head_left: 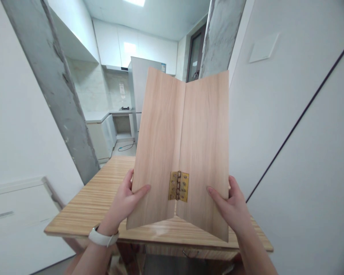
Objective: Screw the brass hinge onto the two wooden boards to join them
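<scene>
Two light wood-grain boards, a left board (159,130) and a right board (205,130), are joined by a brass hinge (178,186) near their lower end. They stand up in front of me, folded partway into a V along the seam. My left hand (129,196) grips the outer edge of the left board, thumb on its face and fingers behind. On the opposite outer edge, my right hand (229,200) holds the right board the same way. The fingers behind both boards are mostly hidden. A white-banded watch (103,236) is on my left wrist.
Below the boards is a wood-striped table (103,198) with a drawer handle (190,254) at its front. A white wall (289,133) stands close on the right. Farther back are a fridge (139,82), a kitchen counter (96,117) and a cable (126,146) on the floor.
</scene>
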Tool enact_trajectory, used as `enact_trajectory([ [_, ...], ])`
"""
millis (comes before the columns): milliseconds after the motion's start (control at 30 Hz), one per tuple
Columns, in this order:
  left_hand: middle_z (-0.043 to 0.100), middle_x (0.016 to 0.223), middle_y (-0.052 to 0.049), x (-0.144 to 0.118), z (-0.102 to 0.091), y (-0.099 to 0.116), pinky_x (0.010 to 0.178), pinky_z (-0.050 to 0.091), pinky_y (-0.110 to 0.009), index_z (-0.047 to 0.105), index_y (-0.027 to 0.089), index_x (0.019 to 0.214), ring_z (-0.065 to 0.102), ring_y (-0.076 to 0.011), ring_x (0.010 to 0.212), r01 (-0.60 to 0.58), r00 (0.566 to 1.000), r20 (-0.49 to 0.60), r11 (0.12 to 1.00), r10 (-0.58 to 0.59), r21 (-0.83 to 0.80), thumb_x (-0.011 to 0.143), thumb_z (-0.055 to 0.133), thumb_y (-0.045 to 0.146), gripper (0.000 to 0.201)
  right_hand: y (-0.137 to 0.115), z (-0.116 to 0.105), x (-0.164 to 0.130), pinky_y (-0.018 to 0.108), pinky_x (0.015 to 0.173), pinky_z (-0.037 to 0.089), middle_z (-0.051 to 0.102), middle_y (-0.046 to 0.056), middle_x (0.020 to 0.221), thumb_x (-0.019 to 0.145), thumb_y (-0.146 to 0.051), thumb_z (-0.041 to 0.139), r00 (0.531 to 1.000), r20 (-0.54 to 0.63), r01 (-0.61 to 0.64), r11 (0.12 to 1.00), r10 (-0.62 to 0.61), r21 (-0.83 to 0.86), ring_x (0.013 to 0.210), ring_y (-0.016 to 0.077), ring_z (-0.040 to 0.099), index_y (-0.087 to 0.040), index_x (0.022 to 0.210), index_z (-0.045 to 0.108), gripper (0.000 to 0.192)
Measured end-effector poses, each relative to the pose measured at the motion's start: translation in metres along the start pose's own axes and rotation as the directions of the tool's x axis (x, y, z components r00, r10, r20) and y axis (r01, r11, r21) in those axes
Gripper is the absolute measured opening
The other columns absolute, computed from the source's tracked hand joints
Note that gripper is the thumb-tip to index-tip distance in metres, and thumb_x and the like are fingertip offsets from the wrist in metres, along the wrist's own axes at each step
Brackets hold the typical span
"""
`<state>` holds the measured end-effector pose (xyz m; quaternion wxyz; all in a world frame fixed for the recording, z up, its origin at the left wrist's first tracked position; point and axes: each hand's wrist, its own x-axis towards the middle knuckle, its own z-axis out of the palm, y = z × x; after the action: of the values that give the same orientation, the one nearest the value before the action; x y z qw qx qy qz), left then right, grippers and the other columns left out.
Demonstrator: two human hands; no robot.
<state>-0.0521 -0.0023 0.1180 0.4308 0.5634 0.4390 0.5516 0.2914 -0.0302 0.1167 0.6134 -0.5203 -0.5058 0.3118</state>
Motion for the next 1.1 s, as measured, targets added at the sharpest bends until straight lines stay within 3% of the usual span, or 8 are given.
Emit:
enact_trajectory([
  [100,0.072,0.134,-0.014,0.001,-0.006,-0.005,0.095,0.064,-0.045,0.048,0.023,0.142,0.073,-0.0343,0.119,0.032,0.999,0.035,0.993,-0.028,-0.118,0.081,0.086,0.043,0.075,0.007,-0.010,0.004,0.048,0.097,0.063,0.073,0.014,0.133,0.079,-0.049,0.088,1.000,0.020,0.022,0.998,-0.023,0.060,0.118,0.0336,0.072,-0.027,0.139,0.054,0.072],
  [233,0.068,0.142,-0.017,-0.001,-0.010,-0.013,0.097,0.063,-0.049,0.043,0.024,0.150,0.069,-0.0392,0.126,0.100,0.994,0.076,0.965,-0.084,-0.243,0.076,0.090,0.042,0.090,0.017,-0.017,0.006,0.050,0.099,0.062,0.069,0.013,0.143,0.080,-0.045,0.088,0.998,0.066,-0.033,0.984,0.022,0.176,0.128,0.0359,0.068,-0.031,0.149,0.051,0.079],
  [400,0.066,0.145,-0.018,-0.001,-0.013,-0.023,0.098,0.063,-0.048,0.038,0.024,0.157,0.068,-0.0405,0.128,0.156,0.986,0.112,0.938,-0.127,-0.309,0.075,0.092,0.039,0.099,0.027,-0.019,0.005,0.052,0.091,0.064,0.070,0.014,0.140,0.076,-0.044,0.090,0.986,0.112,-0.153,0.944,0.124,0.293,0.114,0.0370,0.074,-0.033,0.153,0.046,0.090],
  [600,0.065,0.146,-0.018,0.002,-0.015,-0.028,0.095,0.064,-0.046,0.038,0.024,0.157,0.068,-0.0404,0.128,0.149,0.985,0.128,0.943,-0.115,-0.299,0.075,0.091,0.038,0.099,0.029,-0.017,0.007,0.053,0.087,0.065,0.073,0.014,0.135,0.075,-0.043,0.090,0.980,0.137,-0.183,0.929,0.145,0.323,0.108,0.0373,0.076,-0.032,0.146,0.051,0.082],
  [900,0.071,0.135,-0.016,0.007,-0.007,-0.021,0.096,0.064,-0.048,0.047,0.022,0.142,0.073,-0.0344,0.118,0.033,0.998,0.049,0.990,-0.027,-0.139,0.081,0.086,0.042,0.074,0.026,-0.006,0.013,0.052,0.093,0.065,0.075,0.014,0.129,0.078,-0.047,0.088,0.998,0.048,-0.036,0.993,0.031,0.109,0.113,0.0354,0.074,-0.027,0.138,0.054,0.071],
  [1100,0.073,0.125,-0.013,0.013,0.022,-0.032,0.093,0.061,-0.044,0.049,0.022,0.134,0.074,-0.0297,0.111,-0.135,0.987,-0.073,0.984,0.143,0.115,0.088,0.077,0.040,0.057,0.028,0.029,0.012,0.049,0.087,0.066,0.077,0.013,0.121,0.081,-0.051,0.081,0.995,-0.047,0.088,0.991,-0.093,-0.099,0.103,0.0330,0.077,-0.024,0.135,0.053,0.067],
])
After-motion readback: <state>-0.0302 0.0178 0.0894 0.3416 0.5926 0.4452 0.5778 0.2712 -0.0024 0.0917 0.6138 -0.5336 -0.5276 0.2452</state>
